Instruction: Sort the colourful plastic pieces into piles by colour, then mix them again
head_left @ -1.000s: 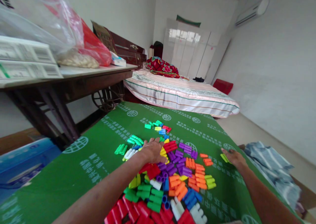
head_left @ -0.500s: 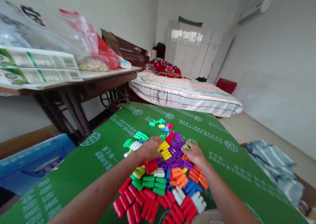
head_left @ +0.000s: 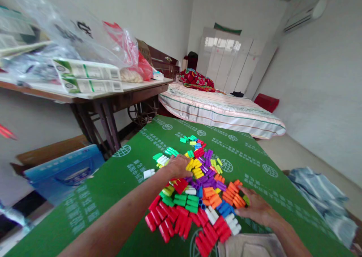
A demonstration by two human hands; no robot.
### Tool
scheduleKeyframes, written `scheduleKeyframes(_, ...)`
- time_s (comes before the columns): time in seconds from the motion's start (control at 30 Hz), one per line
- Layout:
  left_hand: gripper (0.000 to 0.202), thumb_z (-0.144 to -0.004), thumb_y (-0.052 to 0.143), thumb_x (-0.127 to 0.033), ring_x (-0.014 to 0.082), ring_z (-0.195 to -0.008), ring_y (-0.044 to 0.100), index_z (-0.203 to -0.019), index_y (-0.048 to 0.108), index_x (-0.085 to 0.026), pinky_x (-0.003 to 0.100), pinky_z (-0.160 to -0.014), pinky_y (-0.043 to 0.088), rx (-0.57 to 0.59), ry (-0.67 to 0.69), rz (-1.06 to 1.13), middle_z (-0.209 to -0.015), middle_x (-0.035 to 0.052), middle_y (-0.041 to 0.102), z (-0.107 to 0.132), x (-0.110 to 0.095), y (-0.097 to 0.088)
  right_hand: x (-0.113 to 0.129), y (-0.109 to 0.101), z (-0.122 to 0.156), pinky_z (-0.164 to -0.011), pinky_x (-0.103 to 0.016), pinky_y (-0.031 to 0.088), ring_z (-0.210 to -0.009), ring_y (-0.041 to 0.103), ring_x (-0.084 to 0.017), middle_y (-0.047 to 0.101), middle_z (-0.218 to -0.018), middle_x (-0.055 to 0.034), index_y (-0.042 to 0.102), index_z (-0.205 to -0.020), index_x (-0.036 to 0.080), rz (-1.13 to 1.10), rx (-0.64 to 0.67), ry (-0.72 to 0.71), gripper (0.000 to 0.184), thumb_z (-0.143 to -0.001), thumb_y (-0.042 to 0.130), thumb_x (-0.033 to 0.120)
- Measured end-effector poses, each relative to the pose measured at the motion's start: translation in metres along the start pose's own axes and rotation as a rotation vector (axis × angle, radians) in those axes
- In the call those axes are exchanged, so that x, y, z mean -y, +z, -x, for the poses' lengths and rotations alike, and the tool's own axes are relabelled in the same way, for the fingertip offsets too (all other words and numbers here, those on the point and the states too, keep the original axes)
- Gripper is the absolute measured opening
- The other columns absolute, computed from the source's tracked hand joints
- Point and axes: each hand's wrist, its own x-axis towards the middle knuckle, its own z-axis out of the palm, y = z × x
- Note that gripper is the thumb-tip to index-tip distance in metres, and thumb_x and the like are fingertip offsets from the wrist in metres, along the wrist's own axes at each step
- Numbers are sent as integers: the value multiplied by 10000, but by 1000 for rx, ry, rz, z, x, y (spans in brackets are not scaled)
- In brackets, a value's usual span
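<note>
My left hand [head_left: 178,167] lies over the left side of a pile of small plastic tube-like caps, its fingers stretched out beside the yellow caps [head_left: 197,168]. What is under the palm is hidden. At the pile's right edge is my right hand [head_left: 253,205], with a yellow-green cap [head_left: 246,200] between thumb and fingers. Orange caps [head_left: 233,193] and blue caps [head_left: 226,208] lie just left of it. Purple caps [head_left: 207,179] fill the middle, some showing hollow ends. Green caps [head_left: 186,201] and red caps [head_left: 181,220] are grouped nearer to me.
The caps lie on a green printed board [head_left: 118,196]. A sewing-machine table [head_left: 107,94] with boxes and bags stands at left, above a blue box [head_left: 68,176]. Beyond is a bed [head_left: 220,106]. Striped cloth [head_left: 322,200] lies at right; beige fabric [head_left: 249,245] shows at the near edge.
My right hand has moved right and nearer to me, away from the purple caps, with a yellow-green cap. My left hand stays over the pile. The view has turned slightly left.
</note>
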Motion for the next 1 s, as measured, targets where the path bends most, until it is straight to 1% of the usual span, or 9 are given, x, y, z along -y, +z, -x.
scheduleKeyframes(0.07, 638, -691, 641, -470, 355, -1201, 499, -1244, 540, -168, 546, -1000, 382, 8, -34, -7, -1271, 161, 577, -8, -10, 0, 3, 8, 4, -963, -366, 428, -1185, 523, -275, 546, -1304, -113, 468, -1361, 200, -15, 40, -33, 810, -594, 691, 338)
scheduleKeyframes(0.13, 595, -672, 659, -454, 368, -1184, 507, -1180, 583, -154, 527, -968, 414, 11, -48, -18, -1222, 168, 605, -16, -19, 0, 13, 13, 2, -1002, -371, 392, -1232, 474, -273, 495, -1357, -121, 421, -1392, 171, -43, 43, -67, 840, -599, 665, 308)
scheduleKeyframes(0.3, 501, -679, 664, -380, 334, -1130, 552, -1120, 602, -152, 460, -926, 454, 9, 4, -37, -1149, 160, 642, -20, -28, 0, 39, 22, -21, -1016, -352, 379, -1231, 468, -247, 502, -1346, -84, 449, -1366, 204, -217, -14, -133, 827, -562, 642, 193)
scheduleKeyframes(0.43, 475, -682, 663, -359, 318, -1101, 567, -1114, 602, -171, 431, -900, 470, 18, 78, -31, -1152, 133, 648, -11, -27, 2, 53, 30, -41, -935, -307, 449, -1112, 563, -222, 573, -1235, -67, 490, -1333, 198, -442, -63, -197, 783, -562, 617, 152)
scheduleKeyframes(0.53, 515, -689, 661, -344, 312, -1124, 553, -1173, 578, -187, 418, -913, 462, 19, 122, -22, -1176, 115, 642, -2, -27, 4, 65, 33, -53, -890, -296, 477, -1022, 610, -209, 615, -1173, -59, 541, -1281, 190, -573, -99, -224, 719, -567, 613, 138)
scheduleKeyframes(0.67, 486, -711, 615, -239, 288, -1109, 563, -1192, 563, -191, 402, -941, 444, -13, 210, 0, -1182, 101, 641, 11, -28, 6, 85, 35, -68, -794, -285, 518, -880, 656, -192, 682, -1058, -20, 589, -1218, 206, -695, -96, -213, 652, -570, 614, 133)
scheduleKeyframes(0.77, 438, -733, 565, -188, 264, -1101, 572, -1171, 558, -182, 378, -954, 440, -67, 282, 35, -1208, 101, 624, 20, -28, 8, 98, 38, -81, -706, -286, 536, -767, 670, -191, 712, -948, -14, 582, -1221, 185, -721, -93, -192, 645, -578, 606, 141)
scheduleKeyframes(0.87, 377, -775, 522, -200, 253, -1108, 567, -1150, 552, -185, 366, -936, 459, -97, 309, 67, -1216, 98, 609, 26, -28, 11, 111, 42, -96, -723, -304, 538, -791, 672, -206, 717, -915, -16, 585, -1213, 189, -708, -129, -198, 618, -597, 620, 169)
scheduleKeyframes(1.0, 302, -802, 489, -215, 255, -1043, 586, -1088, 572, -164, 361, -888, 493, -102, 298, 81, -1104, 110, 634, 34, -28, 15, 131, 49, -115, -747, -319, 541, -829, 675, -218, 716, -934, -20, 605, -1181, 211, -692, -159, -223, 584, -600, 642, 184)
